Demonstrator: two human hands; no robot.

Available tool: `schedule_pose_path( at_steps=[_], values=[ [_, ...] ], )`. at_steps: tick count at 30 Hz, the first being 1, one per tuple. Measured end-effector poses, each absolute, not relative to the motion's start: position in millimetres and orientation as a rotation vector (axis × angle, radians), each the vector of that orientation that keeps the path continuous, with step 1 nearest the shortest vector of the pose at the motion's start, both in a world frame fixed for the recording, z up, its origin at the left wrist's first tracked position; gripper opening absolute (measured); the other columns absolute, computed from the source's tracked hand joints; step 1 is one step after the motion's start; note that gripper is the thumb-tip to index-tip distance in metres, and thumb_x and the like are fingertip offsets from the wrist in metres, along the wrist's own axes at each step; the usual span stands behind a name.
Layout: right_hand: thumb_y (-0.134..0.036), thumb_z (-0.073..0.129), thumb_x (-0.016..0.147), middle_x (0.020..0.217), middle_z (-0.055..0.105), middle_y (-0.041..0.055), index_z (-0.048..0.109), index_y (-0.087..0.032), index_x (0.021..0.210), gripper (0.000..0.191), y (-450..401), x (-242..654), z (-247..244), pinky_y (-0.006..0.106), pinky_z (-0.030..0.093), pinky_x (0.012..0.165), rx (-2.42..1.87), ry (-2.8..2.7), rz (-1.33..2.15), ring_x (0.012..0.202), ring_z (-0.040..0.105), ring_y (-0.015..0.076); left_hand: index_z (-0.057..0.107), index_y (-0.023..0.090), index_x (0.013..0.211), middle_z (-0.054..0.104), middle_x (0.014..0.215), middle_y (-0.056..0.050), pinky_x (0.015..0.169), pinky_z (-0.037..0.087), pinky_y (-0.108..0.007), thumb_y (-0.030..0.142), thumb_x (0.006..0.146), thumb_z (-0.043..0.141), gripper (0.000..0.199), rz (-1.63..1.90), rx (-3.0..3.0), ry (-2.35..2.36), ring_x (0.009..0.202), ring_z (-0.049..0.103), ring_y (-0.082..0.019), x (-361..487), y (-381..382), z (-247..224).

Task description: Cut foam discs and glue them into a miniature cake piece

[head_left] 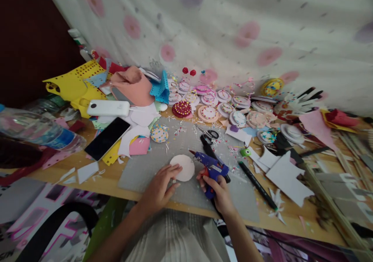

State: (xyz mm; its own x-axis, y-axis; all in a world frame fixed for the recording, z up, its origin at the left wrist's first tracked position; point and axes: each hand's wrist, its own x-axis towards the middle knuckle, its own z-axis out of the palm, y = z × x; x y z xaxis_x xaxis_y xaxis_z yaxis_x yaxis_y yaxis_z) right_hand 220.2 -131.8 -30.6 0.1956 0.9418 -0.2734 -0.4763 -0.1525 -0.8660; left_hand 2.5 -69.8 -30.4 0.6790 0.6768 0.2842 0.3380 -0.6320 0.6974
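A round white foam disc (186,168) lies on the grey mat (136,172) near the table's front edge. The fingers of my left hand (163,182) are stretched over the disc's left edge and touch it, with the thumb apart below. My right hand (217,188) is wrapped round the handle of a blue hot glue gun (214,165). Its nozzle points up and left, just above the disc's upper right edge. Behind the gun are black-handled scissors (211,134) and a black strip-like object (207,147). A blue-dotted round piece (159,133) sits at the mat's upper left.
Several decorated round layered pieces (208,113) crowd the back by the curtain (204,29). On the left are a phone (107,138), a white power bank (109,108) and a water bottle (37,128). A dark green marker (258,185) and white foam scraps (287,176) lie right.
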Motion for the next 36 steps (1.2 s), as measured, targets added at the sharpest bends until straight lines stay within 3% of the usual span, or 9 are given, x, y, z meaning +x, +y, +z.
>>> schedule_pose_path(
  at_steps=[6, 13, 18, 24, 27, 32, 36],
  values=[
    [-0.033, 0.075, 0.076, 0.077, 0.069, 0.0042, 0.070, -0.017, 0.088, 0.021, -132, 219, -29, 0.021, 0.042, 0.049, -1.139, -0.540, 1.357, 0.056, 0.051, 0.0105, 0.038, 0.022, 0.137, 0.054, 0.142, -0.010, 0.112, 0.040, -0.044, 0.015, 0.097, 0.045, 0.041, 0.703, 2.296, 0.779, 0.136, 0.045, -0.019, 4, -69, -29],
    [-0.035, 0.074, 0.077, 0.079, 0.067, 0.0041, 0.068, -0.018, 0.085, 0.020, -133, 223, -25, 0.023, 0.044, 0.052, -1.190, -0.570, 1.386, 0.060, 0.053, 0.0128, 0.046, 0.021, 0.102, 0.058, 0.137, -0.012, 0.109, 0.043, -0.045, 0.008, 0.093, 0.045, 0.016, 0.757, 2.353, 0.760, 0.135, 0.046, -0.020, -1, -77, -28],
    [-0.037, 0.074, 0.076, 0.080, 0.064, 0.0033, 0.067, -0.019, 0.081, 0.020, -134, 221, -19, 0.025, 0.045, 0.055, -1.216, -0.569, 1.353, 0.063, 0.054, 0.0143, 0.047, 0.020, 0.096, 0.061, 0.135, -0.011, 0.107, 0.044, -0.044, 0.010, 0.093, 0.046, 0.011, 0.648, 2.497, 0.753, 0.132, 0.050, -0.020, -3, -80, -26],
    [-0.037, 0.075, 0.078, 0.074, 0.060, 0.0015, 0.065, -0.020, 0.083, 0.020, -145, 226, -20, 0.023, 0.044, 0.056, -1.291, -0.601, 1.306, 0.064, 0.053, 0.0136, 0.047, 0.020, 0.090, 0.058, 0.139, -0.012, 0.107, 0.044, -0.041, 0.012, 0.095, 0.045, 0.009, 0.629, 2.573, 0.715, 0.138, 0.043, -0.020, -2, -81, -29],
    [-0.043, 0.073, 0.078, 0.069, 0.060, 0.0017, 0.065, -0.019, 0.079, 0.026, -154, 232, -15, 0.024, 0.042, 0.055, -1.452, -0.688, 1.231, 0.062, 0.051, 0.0139, 0.047, 0.019, 0.089, 0.056, 0.139, -0.015, 0.107, 0.043, -0.043, 0.013, 0.095, 0.046, 0.009, 0.686, 2.589, 0.765, 0.141, 0.039, -0.022, -2, -83, -32],
    [-0.054, 0.075, 0.071, 0.064, 0.064, 0.0042, 0.067, -0.018, 0.067, 0.037, -163, 234, -8, 0.028, 0.048, 0.058, -1.779, -0.798, 0.974, 0.061, 0.057, 0.0181, 0.048, 0.018, 0.091, 0.060, 0.134, -0.016, 0.105, 0.044, -0.044, 0.011, 0.095, 0.046, 0.008, 0.737, 2.583, 0.794, 0.136, 0.045, -0.022, 0, -83, -30],
    [-0.059, 0.076, 0.065, 0.066, 0.069, 0.0064, 0.072, -0.019, 0.071, 0.041, -164, 230, -6, 0.032, 0.052, 0.060, -1.887, -0.808, 0.881, 0.062, 0.062, 0.0222, 0.049, 0.018, 0.093, 0.058, 0.136, -0.017, 0.102, 0.047, -0.043, 0.012, 0.094, 0.047, 0.007, 0.724, 2.574, 0.754, 0.134, 0.047, -0.023, -1, -84, -29]
  ],
)
